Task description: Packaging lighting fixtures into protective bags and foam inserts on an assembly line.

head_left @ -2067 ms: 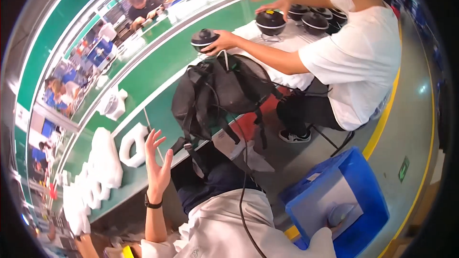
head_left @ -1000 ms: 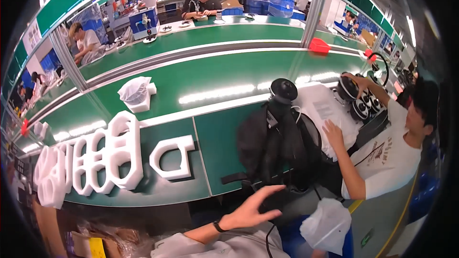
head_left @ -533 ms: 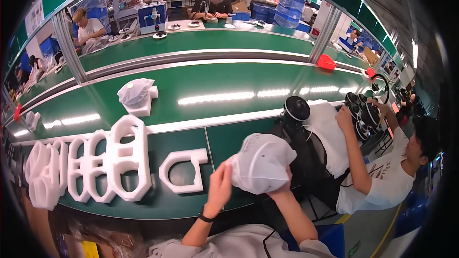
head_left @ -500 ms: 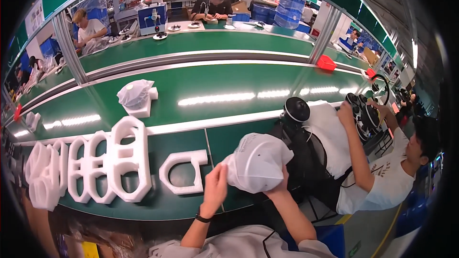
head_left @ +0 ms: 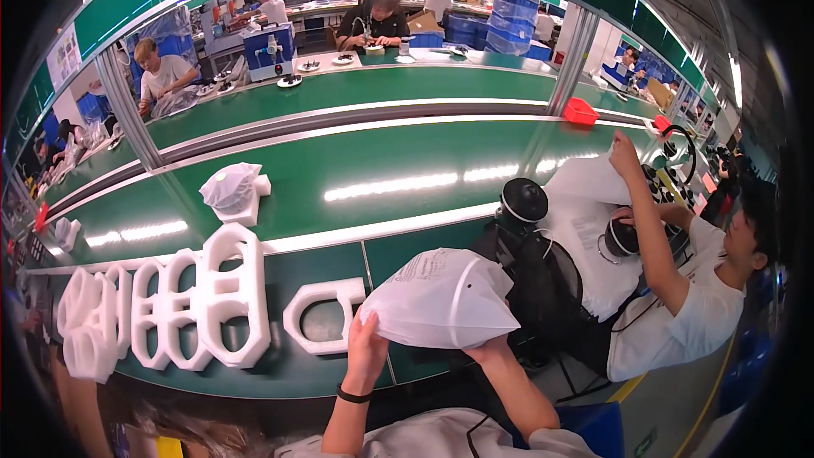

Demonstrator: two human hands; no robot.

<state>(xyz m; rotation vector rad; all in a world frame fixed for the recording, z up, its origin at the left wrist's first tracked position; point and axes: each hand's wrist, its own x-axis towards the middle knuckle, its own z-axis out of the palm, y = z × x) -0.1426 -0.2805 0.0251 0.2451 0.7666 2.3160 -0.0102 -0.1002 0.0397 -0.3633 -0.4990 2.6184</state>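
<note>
Since 0.5 s ago your bag [head_left: 441, 301] has spread wider above the bench [head_left: 339, 178], both hands, left [head_left: 366, 354] and right [head_left: 492, 349], gripping its lower edge; nothing is bagged yet, foam frame [head_left: 325, 315] lying just beside.

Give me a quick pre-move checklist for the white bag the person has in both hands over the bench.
1. Left hand has a grip on the white bag at its lower left edge: ok.
2. Right hand holds the bag's lower right edge: ok, though the fingers are partly hidden under it.
3. Bag mouth open: cannot tell, the opening is not visible.
4. Single white foam frame lies flat on the green bench just left of the bag: ok.
5. Space to the right: not ok, black gear and a co-worker's arm sit close.
6. Bag contents: cannot tell, the material is opaque.
</note>
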